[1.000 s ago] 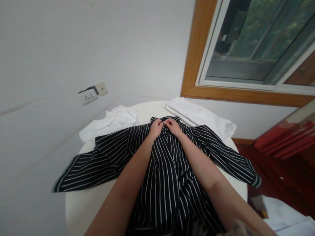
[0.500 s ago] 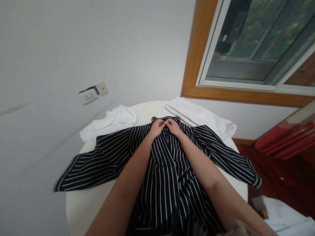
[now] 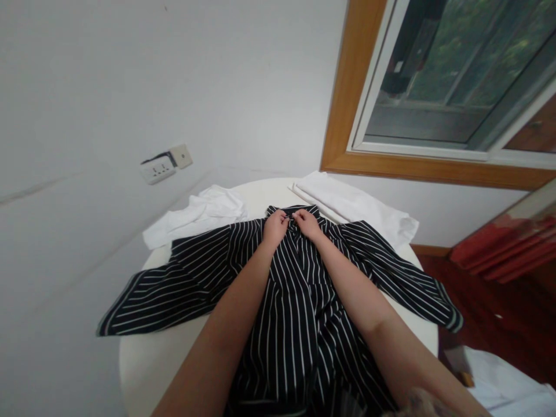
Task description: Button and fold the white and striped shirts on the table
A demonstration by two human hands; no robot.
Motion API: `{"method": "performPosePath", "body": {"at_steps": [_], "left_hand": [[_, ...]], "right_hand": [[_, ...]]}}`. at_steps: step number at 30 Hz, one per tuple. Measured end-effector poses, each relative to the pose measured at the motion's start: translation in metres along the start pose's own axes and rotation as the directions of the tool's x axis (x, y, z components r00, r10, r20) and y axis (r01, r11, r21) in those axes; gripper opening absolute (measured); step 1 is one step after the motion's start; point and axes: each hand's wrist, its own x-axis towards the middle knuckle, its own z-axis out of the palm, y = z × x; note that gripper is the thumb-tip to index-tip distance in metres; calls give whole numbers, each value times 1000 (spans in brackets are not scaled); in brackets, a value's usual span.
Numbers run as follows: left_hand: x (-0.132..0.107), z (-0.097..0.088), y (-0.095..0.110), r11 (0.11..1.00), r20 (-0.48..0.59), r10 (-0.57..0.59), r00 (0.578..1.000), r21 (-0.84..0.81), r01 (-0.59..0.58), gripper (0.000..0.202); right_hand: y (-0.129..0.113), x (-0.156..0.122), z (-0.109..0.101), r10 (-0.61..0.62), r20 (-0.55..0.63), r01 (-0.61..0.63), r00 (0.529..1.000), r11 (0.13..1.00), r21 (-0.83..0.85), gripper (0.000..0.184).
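Observation:
A black shirt with white stripes (image 3: 291,313) lies spread on a round white table (image 3: 150,362), its collar at the far end and both sleeves stretched out to the sides. At the collar, my left hand (image 3: 275,227) pinches the left side of the neck opening. Close beside it, my right hand (image 3: 306,223) pinches the right side, with a small gap between the fingertips. Any button between the fingers is too small to make out. Lower down, the shirt front lies in loose folds between my forearms.
Crumpled white cloth (image 3: 200,215) lies at the table's back left, folded white cloth (image 3: 351,202) at the back right. Behind stand a wall with a socket (image 3: 158,169) and a wood-framed window (image 3: 417,165). More white cloth (image 3: 499,382) is low at right, near a red curtain (image 3: 508,246).
My left hand has turned slightly and its fingertips sit a little farther from the right hand's. The shirt stays in place; the view has shifted a touch.

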Motion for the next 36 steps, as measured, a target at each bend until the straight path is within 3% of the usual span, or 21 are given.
{"method": "performPosePath", "body": {"at_steps": [5,8,11,15,20,27,31,36], "left_hand": [[1,-3,-2,997,-70,-78,995,2,78,8],[5,0,-6,992,-92,-116,989,-69,109,9],[9,2,-9,990,-93,-114,989,-91,105,9],[12,-4,-8,995,-39,-89,995,-47,87,9],[1,-21,2,999,127,-43,991,20,40,23],[-56,-21,28,954,119,-28,992,301,-9,36],[-75,-22,21,941,200,64,978,313,-126,46],[-74,-29,10,922,298,94,950,335,-196,48]], "right_hand": [[-2,0,-9,188,-42,-171,981,951,258,19],[-8,-1,-24,188,-26,-180,982,966,183,19],[-19,-10,-36,109,50,-105,993,992,-66,14],[-30,-31,-36,0,225,68,974,954,-293,18],[-19,-52,-27,-148,191,202,970,929,-311,25],[-1,-55,-30,-240,204,295,949,906,-305,29],[2,-56,-42,-268,269,351,925,874,-336,24],[7,-58,-51,-289,295,376,911,876,-303,24]]}}
